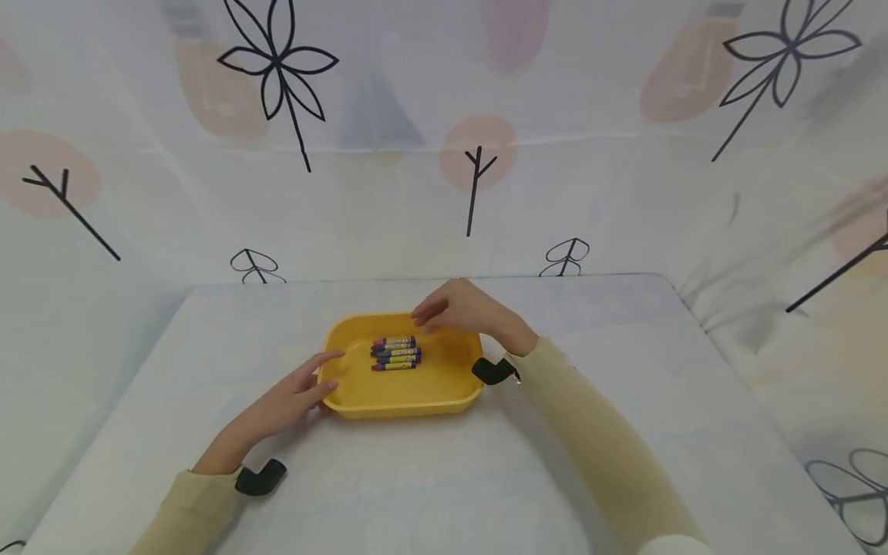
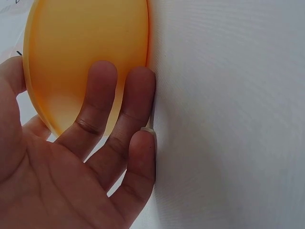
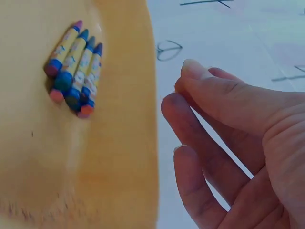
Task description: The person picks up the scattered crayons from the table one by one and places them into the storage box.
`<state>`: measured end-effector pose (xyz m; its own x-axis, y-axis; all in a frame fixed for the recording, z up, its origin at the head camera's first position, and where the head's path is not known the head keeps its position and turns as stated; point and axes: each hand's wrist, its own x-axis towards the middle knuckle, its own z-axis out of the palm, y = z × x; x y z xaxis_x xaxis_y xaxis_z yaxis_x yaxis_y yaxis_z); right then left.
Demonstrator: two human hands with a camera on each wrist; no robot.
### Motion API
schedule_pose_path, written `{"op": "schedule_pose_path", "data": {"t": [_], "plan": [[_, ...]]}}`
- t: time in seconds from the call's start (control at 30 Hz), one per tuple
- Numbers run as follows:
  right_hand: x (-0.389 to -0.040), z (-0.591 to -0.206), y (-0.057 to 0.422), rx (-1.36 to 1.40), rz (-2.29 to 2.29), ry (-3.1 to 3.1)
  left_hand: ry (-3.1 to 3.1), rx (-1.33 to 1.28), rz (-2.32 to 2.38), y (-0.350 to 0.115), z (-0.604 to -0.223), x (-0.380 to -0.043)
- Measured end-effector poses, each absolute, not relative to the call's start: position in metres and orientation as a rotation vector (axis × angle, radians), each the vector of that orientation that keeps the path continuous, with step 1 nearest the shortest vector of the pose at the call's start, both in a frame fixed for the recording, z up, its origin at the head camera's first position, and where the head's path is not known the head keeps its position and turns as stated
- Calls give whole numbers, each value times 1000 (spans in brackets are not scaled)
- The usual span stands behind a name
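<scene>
A yellow tray (image 1: 402, 398) stands on the white table with several crayons (image 1: 395, 352) lying side by side near its middle. The crayons have yellow wrappers with blue ends. At the tray's left side, my left hand (image 1: 294, 397) grips the rim; in the left wrist view, fingers (image 2: 138, 95) press the outer wall while others reach over the edge. My right hand (image 1: 465, 308) hovers by the far right rim. Seen from the right wrist, thumb and index tips are close together, the remaining fingers are loosely bent, and nothing shows between them.
The white tabletop (image 1: 430, 478) spreads around the tray. Behind and beside it hangs a pale cloth (image 1: 388, 208) printed with flowers and twigs. A dark strap piece sits at each wrist, over beige sleeves (image 1: 590, 432).
</scene>
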<state>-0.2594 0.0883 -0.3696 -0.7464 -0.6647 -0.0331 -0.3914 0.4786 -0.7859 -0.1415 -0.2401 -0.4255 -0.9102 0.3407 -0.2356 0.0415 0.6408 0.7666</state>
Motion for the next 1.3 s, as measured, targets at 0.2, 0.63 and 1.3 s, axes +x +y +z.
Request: {"op": "schedule_pose_path", "data": {"t": [0.2,0.63,1.3], "plan": [[-254,-364,129,-755,-1133,2498,2501,302,1155,-241,-428,-141],[-232,-402,205,-378,-892,2690,2507,285,1145,-241,-427,-140],[-211,-410,187,-114,-574,2660,2527,284,1124,-240,-427,-141]]}}
